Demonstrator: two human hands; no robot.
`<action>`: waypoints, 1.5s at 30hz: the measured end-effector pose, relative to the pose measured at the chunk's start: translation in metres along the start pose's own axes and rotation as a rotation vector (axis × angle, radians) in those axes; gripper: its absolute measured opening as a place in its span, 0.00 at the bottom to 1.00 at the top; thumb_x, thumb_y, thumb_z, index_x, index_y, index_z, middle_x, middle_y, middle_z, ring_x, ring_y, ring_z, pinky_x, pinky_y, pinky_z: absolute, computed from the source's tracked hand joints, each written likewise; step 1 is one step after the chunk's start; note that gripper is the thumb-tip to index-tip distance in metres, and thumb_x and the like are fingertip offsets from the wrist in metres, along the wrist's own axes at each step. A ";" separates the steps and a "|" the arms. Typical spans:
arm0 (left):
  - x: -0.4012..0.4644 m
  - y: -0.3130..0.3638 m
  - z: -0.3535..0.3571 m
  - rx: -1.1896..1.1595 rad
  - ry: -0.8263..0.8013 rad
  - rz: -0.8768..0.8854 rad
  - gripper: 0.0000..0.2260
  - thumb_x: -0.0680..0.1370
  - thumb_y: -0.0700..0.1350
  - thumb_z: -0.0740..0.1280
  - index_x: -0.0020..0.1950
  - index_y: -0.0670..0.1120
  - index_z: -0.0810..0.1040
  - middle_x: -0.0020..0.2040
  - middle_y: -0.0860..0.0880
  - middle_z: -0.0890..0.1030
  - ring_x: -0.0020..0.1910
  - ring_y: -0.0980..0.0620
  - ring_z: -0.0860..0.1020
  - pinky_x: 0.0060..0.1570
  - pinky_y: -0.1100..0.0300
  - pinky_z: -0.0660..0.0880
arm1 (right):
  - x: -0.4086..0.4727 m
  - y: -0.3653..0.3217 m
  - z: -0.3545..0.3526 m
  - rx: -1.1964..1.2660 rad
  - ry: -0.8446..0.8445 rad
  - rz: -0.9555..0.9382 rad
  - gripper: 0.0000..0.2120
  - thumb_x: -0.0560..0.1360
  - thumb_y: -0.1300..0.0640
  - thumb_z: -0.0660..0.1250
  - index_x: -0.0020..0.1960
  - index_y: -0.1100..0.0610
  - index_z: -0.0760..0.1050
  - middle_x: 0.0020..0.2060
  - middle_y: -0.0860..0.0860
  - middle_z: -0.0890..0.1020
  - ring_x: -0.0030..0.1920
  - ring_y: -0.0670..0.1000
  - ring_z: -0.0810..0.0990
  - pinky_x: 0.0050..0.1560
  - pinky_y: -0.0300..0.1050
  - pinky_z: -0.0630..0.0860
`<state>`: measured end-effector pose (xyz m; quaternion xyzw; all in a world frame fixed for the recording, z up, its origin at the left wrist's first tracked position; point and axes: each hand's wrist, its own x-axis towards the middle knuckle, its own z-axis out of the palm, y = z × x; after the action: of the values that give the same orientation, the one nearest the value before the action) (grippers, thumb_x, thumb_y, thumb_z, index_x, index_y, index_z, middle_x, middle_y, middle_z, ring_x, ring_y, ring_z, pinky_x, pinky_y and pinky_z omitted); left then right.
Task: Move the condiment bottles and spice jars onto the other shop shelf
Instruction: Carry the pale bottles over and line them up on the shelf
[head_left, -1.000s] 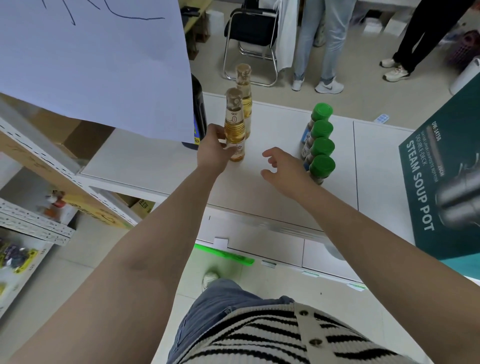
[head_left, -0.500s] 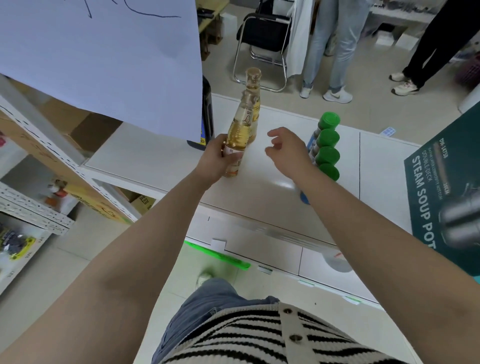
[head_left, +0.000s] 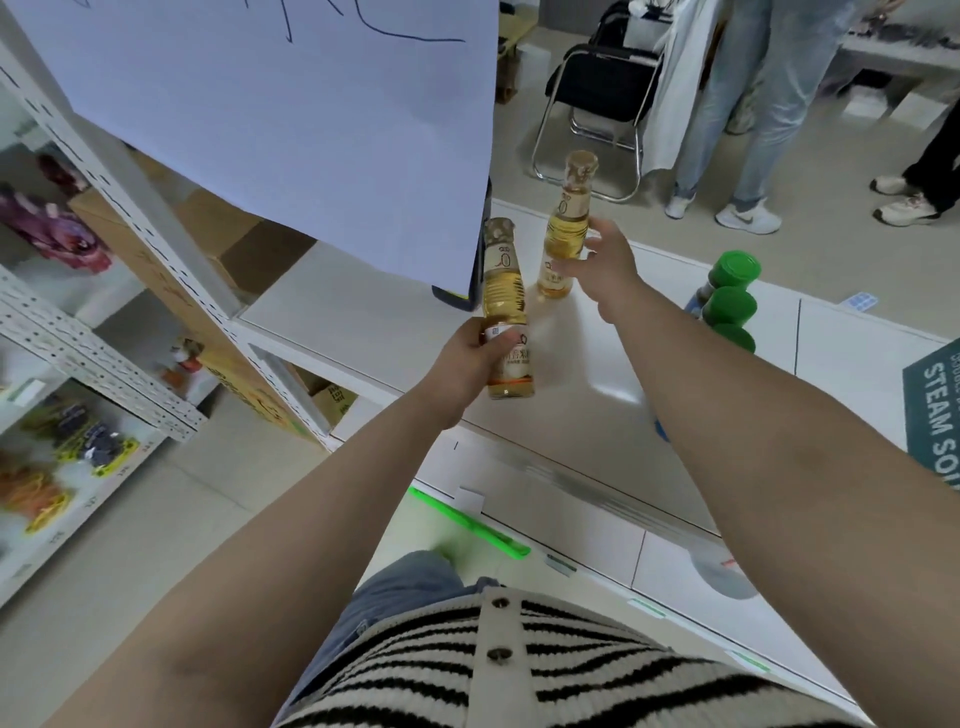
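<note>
My left hand (head_left: 467, 364) grips a tall bottle of golden liquid (head_left: 504, 291) round its labelled lower body and holds it lifted and tilted above the white shelf top (head_left: 363, 322). My right hand (head_left: 605, 265) is curled round a second, matching golden bottle (head_left: 569, 218) farther back, which stands upright on the shelf top. A row of green-capped jars (head_left: 735, 270) stands to the right, partly hidden behind my right forearm. A dark bottle (head_left: 480, 249) stands at the back left, mostly hidden by a hanging paper sheet.
A large white paper sheet (head_left: 285, 130) hangs over the left of the shelf top. A teal soup pot box (head_left: 935, 405) stands at the right edge. Metal shelving (head_left: 104, 364) with goods fills the left. A folding chair (head_left: 597, 88) and standing people are beyond.
My left hand has lifted the near bottle off the shelf top and drawn it toward me. My right hand moved from near the green-capped jars to the far bottle and closed round it.
</note>
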<state>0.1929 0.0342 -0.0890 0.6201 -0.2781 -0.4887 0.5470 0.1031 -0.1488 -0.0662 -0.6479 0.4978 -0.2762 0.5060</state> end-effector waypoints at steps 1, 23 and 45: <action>0.000 0.001 0.000 0.004 0.000 -0.001 0.17 0.78 0.46 0.65 0.65 0.42 0.71 0.54 0.45 0.80 0.52 0.47 0.80 0.60 0.46 0.76 | 0.003 0.002 0.001 0.007 0.002 -0.005 0.33 0.67 0.63 0.75 0.68 0.55 0.67 0.64 0.54 0.75 0.63 0.53 0.74 0.61 0.54 0.75; -0.104 -0.010 0.022 -0.191 0.147 -0.039 0.14 0.79 0.43 0.63 0.63 0.39 0.73 0.51 0.44 0.81 0.47 0.47 0.81 0.52 0.50 0.78 | -0.148 0.012 -0.020 -0.032 -0.073 0.069 0.19 0.81 0.49 0.56 0.64 0.61 0.62 0.54 0.53 0.73 0.52 0.52 0.74 0.47 0.45 0.69; -0.422 -0.144 -0.229 -0.407 0.777 -0.101 0.15 0.79 0.45 0.64 0.62 0.38 0.74 0.54 0.41 0.81 0.48 0.45 0.81 0.55 0.46 0.77 | -0.441 -0.003 0.265 0.033 -0.906 0.221 0.08 0.80 0.54 0.61 0.55 0.57 0.74 0.47 0.53 0.81 0.46 0.52 0.81 0.50 0.51 0.78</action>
<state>0.2192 0.5336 -0.1157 0.6505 0.0807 -0.2902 0.6973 0.1775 0.3595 -0.0880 -0.6383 0.2883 0.0825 0.7090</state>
